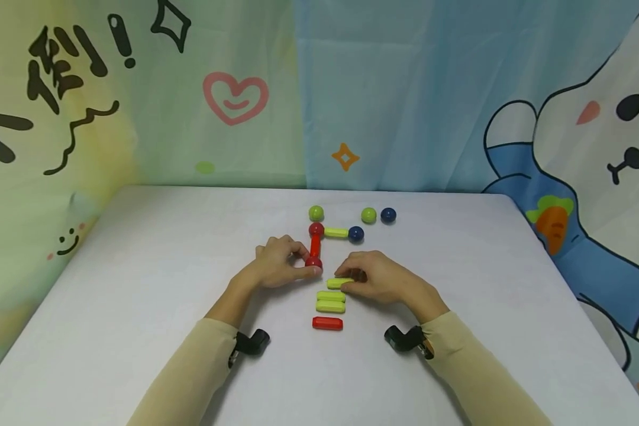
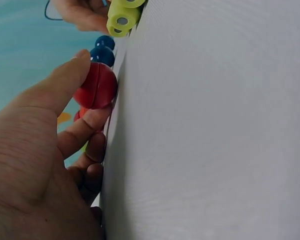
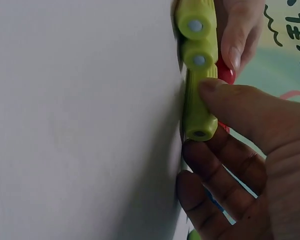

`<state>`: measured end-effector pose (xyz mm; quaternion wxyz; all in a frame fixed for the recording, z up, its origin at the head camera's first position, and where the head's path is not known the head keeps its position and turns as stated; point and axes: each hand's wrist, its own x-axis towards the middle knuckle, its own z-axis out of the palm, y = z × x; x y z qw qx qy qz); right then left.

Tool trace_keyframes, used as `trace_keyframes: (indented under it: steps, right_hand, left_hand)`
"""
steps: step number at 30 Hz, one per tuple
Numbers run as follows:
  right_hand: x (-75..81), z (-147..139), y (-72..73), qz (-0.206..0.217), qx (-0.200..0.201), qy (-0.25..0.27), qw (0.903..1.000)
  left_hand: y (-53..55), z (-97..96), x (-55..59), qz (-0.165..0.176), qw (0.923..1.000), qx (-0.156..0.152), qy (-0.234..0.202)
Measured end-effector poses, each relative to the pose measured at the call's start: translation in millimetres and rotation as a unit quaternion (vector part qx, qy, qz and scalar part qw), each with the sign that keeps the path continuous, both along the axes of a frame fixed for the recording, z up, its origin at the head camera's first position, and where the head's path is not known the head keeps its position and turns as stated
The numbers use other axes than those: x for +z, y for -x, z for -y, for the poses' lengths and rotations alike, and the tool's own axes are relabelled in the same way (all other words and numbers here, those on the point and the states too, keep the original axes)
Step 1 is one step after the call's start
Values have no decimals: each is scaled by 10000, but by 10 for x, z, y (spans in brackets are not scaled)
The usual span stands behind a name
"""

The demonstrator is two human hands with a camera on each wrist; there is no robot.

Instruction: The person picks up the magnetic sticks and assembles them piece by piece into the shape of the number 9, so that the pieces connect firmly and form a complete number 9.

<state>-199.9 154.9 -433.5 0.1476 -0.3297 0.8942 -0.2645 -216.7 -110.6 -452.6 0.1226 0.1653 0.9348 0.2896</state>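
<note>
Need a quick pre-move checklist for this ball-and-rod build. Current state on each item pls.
1. Left hand steadying the lower red ball: ok, thumb and finger on it.
2. Right hand gripping a yellow-green rod: ok, pinched.
3. Gripped rod touching lower red ball: not ok, gap visible in head view.
4. Upper red ball linked to blue ball: ok, crosswise yellow-green rod spans them.
5. Red connecting rod firmly seated in lower red ball: cannot tell, stills don't show firmness.
6. Spare red rod accessible: ok, lying apart from both hands.
</note>
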Motion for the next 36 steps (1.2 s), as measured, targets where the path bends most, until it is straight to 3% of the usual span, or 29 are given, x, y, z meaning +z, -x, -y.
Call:
trace_keyframes:
  steps: [13, 20, 27, 36]
  right_hand:
    - [87, -108, 62, -397, -72, 161, 9991]
    - [65, -58, 98, -282, 38, 265, 9992]
    - [22, -61, 87, -143, -212, 313, 9992]
    - [2, -53, 100, -127, -399, 439, 9982]
  left_hand:
    - [22, 11, -37, -39, 10000, 1, -40]
    - [5, 54, -47, -24, 9999, 105, -62]
    - [10, 25, -51, -63, 10000, -25, -37]
    - [-5, -1, -68, -72, 10000, 52, -13]
